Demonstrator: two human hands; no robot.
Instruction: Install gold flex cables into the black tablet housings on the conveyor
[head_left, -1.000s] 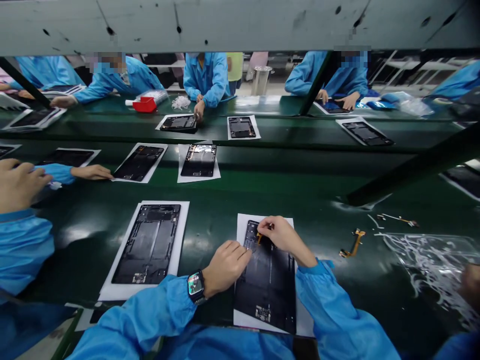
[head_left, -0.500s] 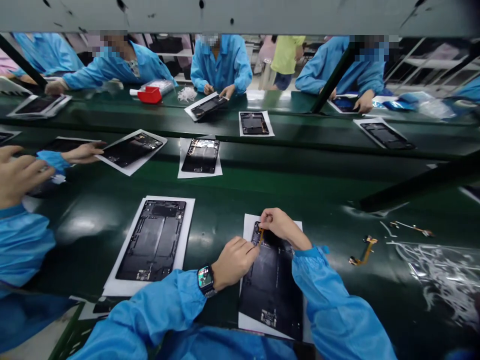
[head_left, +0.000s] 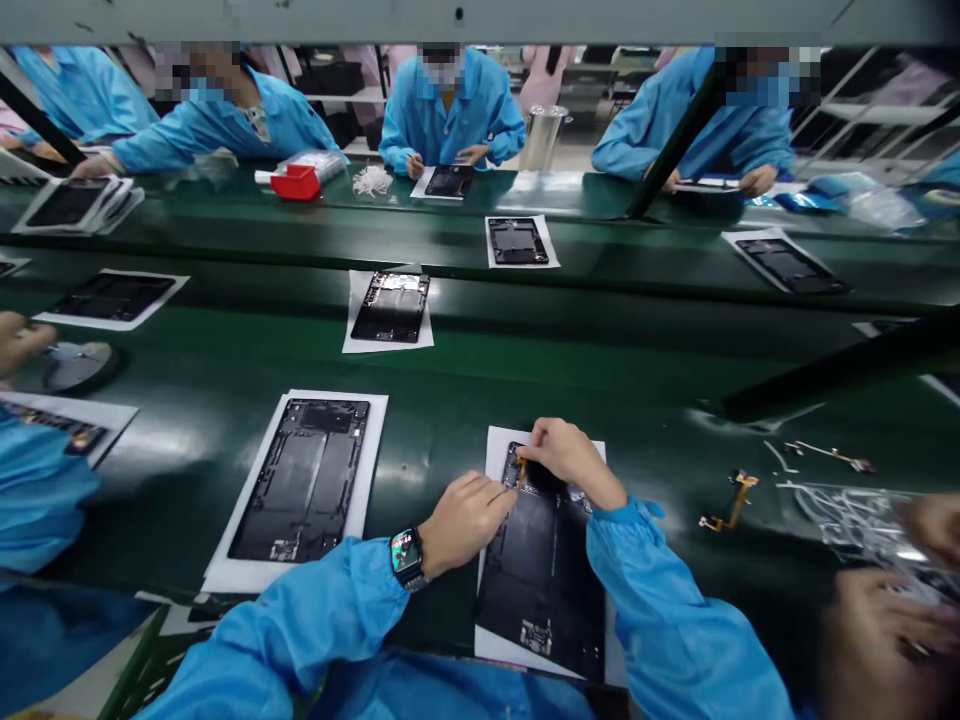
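A black tablet housing [head_left: 541, 575] lies on white sheets right in front of me, its upper right part under my hands. A small orange flex cable [head_left: 523, 470] sits at the housing's upper left corner. My right hand [head_left: 566, 460] pinches the upper end of this cable from above. At the cable's lower end are the closed fingertips of my left hand [head_left: 466, 525], with a watch [head_left: 406, 552] on that wrist. What the left fingertips grip is partly hidden, but they meet the cable.
Another open tablet housing [head_left: 304, 480] lies on white sheets to the left. A loose flex cable [head_left: 731, 502] and a bag of white strips [head_left: 855, 515] are on the right, with a co-worker's blurred hands [head_left: 892, 620] there. A dark post [head_left: 840, 370] slants across the bench.
My hands stay nearly still at the cable. A co-worker's hands have come in at the bottom right. On the left, a co-worker has drawn a tablet from the belt to the near bench.
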